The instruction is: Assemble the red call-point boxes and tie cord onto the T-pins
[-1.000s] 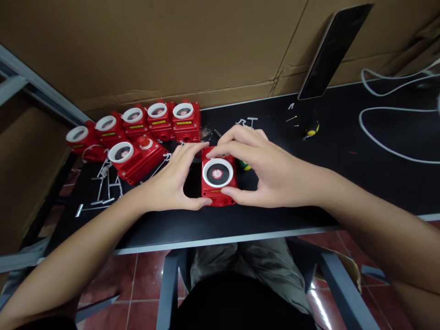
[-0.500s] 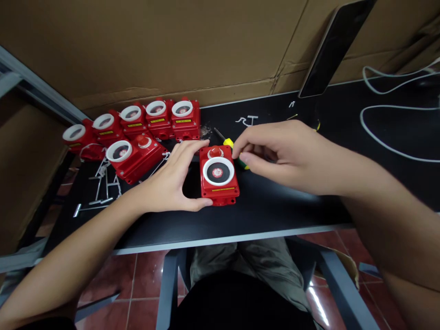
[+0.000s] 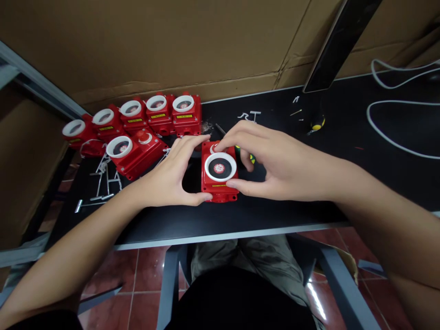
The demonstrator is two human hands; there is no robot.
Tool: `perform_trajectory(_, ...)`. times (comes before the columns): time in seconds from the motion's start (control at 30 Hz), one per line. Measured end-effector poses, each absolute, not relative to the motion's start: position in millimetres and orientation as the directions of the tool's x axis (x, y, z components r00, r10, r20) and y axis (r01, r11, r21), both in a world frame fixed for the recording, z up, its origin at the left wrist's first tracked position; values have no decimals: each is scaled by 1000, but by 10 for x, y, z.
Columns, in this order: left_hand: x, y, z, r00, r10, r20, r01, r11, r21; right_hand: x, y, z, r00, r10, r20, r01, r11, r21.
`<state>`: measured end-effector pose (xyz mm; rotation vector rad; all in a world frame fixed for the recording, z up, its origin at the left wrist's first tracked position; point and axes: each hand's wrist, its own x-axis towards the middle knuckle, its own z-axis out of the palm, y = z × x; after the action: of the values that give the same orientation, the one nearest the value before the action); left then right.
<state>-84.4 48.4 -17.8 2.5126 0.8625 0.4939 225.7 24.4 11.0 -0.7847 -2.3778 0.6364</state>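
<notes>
The left hand (image 3: pixel 168 176) and right hand (image 3: pixel 275 162) clasp a red alarm box (image 3: pixel 219 176) between them near the front of the black bench (image 3: pixel 275 215), fingers curled around its sides. It looks like stiff, light, smooth plastic, probably best gripped by its flat side walls.

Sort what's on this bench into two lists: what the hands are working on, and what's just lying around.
In hand:
red box, gripped on its sides by the left hand and right hand
screwdriver, partly hidden behind the right hand

Lying about:
six other red boxes
loose metal pins
white cable
second screwdriver
dark panel
</notes>
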Motion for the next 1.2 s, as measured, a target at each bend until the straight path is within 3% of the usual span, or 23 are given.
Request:
perform_trajectory(0.5,-849,455,-143,739,652,171,495,-697,518,2291,264,200,-690,673,266,418,670,-614)
perform_trajectory(0.7,-838,441,-122,733,660,163,495,-683,537,2349,337,289,-540,806,241,651,582,-487)
perform_trajectory(0.97,-844,441,-127,730,669,143,495,-661,564,2383,420,290,-457,889,17,832,435,-345)
perform_trajectory(1.1,-854,431,-184,710,692,132,510,-634,581,2410,404,353,-481,876,-31,829,443,-342)
perform_trajectory(1.2,-859,425,-243,689,718,100,556,-611,564,2435,376,462,-537,825,-175,802,436,-408)
